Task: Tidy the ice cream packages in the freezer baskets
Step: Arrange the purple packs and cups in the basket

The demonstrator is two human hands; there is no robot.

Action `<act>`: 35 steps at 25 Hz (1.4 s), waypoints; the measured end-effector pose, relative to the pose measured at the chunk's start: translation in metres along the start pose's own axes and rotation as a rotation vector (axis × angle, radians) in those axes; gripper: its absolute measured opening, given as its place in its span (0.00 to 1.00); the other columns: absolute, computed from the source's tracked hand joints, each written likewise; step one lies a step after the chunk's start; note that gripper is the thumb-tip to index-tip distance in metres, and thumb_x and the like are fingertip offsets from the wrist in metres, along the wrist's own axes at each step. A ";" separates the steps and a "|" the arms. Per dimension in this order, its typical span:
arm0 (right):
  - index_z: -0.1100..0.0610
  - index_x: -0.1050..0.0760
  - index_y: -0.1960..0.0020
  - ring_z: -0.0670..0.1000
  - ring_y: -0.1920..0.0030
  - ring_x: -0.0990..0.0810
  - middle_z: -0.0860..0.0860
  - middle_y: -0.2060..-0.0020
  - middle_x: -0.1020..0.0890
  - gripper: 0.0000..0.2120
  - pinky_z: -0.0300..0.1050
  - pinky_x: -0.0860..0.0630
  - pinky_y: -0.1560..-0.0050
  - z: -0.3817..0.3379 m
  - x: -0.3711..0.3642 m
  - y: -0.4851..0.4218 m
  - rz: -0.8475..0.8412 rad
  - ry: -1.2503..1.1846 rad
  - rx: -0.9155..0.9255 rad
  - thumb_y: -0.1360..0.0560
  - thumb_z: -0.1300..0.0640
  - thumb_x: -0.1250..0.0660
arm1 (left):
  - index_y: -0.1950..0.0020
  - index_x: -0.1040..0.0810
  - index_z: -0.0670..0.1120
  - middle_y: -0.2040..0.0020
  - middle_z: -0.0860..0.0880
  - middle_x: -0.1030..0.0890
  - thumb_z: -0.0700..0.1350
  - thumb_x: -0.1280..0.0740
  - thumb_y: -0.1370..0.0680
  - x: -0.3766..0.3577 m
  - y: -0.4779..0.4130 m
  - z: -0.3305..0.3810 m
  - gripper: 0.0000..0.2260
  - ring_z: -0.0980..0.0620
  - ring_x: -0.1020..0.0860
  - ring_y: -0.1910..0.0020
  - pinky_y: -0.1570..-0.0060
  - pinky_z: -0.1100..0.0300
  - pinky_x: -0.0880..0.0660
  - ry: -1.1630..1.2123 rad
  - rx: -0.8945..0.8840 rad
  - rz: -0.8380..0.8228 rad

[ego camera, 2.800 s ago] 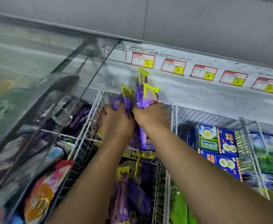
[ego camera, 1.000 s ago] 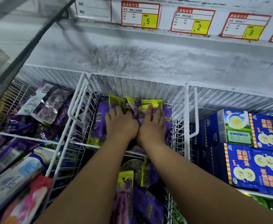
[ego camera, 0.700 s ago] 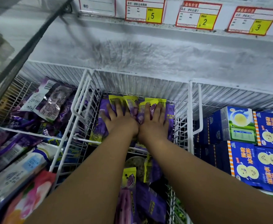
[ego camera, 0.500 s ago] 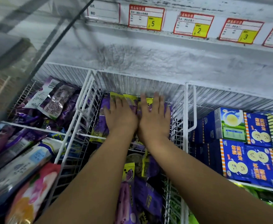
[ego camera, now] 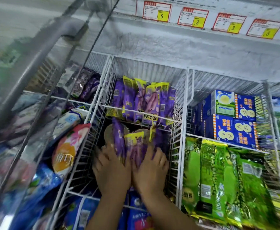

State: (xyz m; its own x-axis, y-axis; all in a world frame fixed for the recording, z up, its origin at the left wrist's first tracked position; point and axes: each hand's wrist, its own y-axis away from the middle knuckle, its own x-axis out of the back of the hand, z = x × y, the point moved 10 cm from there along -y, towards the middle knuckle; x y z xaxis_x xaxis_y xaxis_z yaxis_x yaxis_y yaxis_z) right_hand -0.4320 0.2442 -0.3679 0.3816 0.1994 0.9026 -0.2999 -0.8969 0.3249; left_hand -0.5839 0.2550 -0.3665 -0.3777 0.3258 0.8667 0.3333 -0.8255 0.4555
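Observation:
Purple and yellow ice cream packages (ego camera: 144, 102) lie side by side in a neat row in the far compartment of the middle white wire basket (ego camera: 180, 146). In the compartment nearer to me, loose purple packages (ego camera: 119, 138) lie slanted over round lidded tubs (ego camera: 107, 131). My left hand (ego camera: 112, 170) and my right hand (ego camera: 151, 170) sit side by side on the near ends of these loose packages, fingers stretched forward onto them. The picture is blurred, and no curled grip shows.
Green packages (ego camera: 219, 180) fill the basket to the right, with blue boxes (ego camera: 232, 128) behind them. An orange and pink package (ego camera: 66, 155) and mixed wrappers lie in the left basket under the slid-back glass lid (ego camera: 28, 80). Price labels (ego camera: 157, 12) line the frosted back wall.
Both hands left the row they were pressing flat in the far compartment and drew back to the loose purple packages in the nearer compartment. My view tilted down.

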 end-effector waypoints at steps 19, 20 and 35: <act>0.62 0.37 0.33 0.63 0.35 0.30 0.61 0.35 0.29 0.32 0.55 0.31 0.37 0.020 -0.047 -0.006 -0.321 -0.206 -0.276 0.26 0.41 0.34 | 0.27 0.41 0.47 0.24 0.48 0.41 0.43 0.44 0.21 0.004 -0.008 0.022 0.22 0.46 0.47 0.24 0.28 0.43 0.52 -0.078 -0.159 0.078; 0.62 0.35 0.35 0.63 0.37 0.28 0.61 0.38 0.26 0.25 0.54 0.29 0.40 0.019 -0.041 -0.004 -0.269 -0.187 -0.266 0.24 0.45 0.36 | 0.28 0.39 0.46 0.26 0.47 0.37 0.42 0.44 0.21 0.006 -0.006 0.023 0.20 0.47 0.44 0.25 0.27 0.44 0.53 -0.049 -0.176 0.100; 0.51 0.28 0.49 0.58 0.54 0.19 0.49 0.57 0.19 0.23 0.50 0.23 0.55 -0.023 0.090 0.012 0.016 -0.508 -0.166 0.36 0.38 0.28 | 0.52 0.37 0.55 0.66 0.52 0.27 0.48 0.45 0.20 0.093 0.063 0.029 0.02 0.46 0.28 0.66 0.69 0.54 0.37 0.591 -0.068 0.227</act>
State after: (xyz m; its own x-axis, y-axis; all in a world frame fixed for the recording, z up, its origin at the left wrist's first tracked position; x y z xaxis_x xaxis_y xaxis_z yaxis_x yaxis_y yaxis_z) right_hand -0.4217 0.2601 -0.2765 0.7387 -0.0676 0.6706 -0.4281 -0.8155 0.3894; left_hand -0.5725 0.2464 -0.2516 -0.7236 -0.1543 0.6728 0.4131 -0.8777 0.2430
